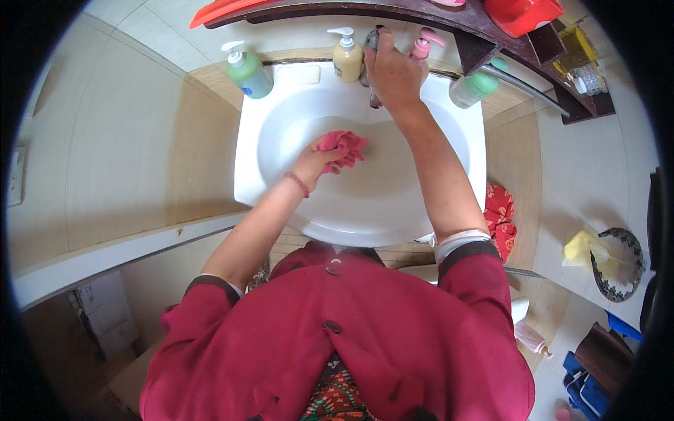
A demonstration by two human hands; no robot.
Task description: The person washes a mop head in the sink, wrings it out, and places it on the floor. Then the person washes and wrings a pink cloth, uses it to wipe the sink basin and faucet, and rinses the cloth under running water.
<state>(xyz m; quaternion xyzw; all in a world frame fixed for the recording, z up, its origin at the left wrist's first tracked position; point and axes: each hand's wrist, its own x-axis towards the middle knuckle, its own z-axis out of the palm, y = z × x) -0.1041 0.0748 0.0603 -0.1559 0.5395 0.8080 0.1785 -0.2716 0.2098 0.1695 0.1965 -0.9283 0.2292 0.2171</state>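
In the head view, my left hand (313,163) grips a crumpled pink cloth (345,147) above the bowl of a white washbasin (363,205). A beaded bracelet circles that wrist. At the back of the basin, my right hand (395,73) is on the metal faucet (372,39), with its fingers around the top. Most of the faucet is hidden under this hand; the spout end shows below it. Close to the right of the hand rises a pink pump bottle (423,47), partly covered by the hand. A cream pump bottle (347,60) stands just left of the faucet.
A green pump bottle (250,76) stands at the basin's back left, another green bottle (474,89) at the back right. A dark shelf (337,11) overhangs the rear, bearing a red comb (226,10) and a red container (521,16). A metal rail (526,89) runs below it.
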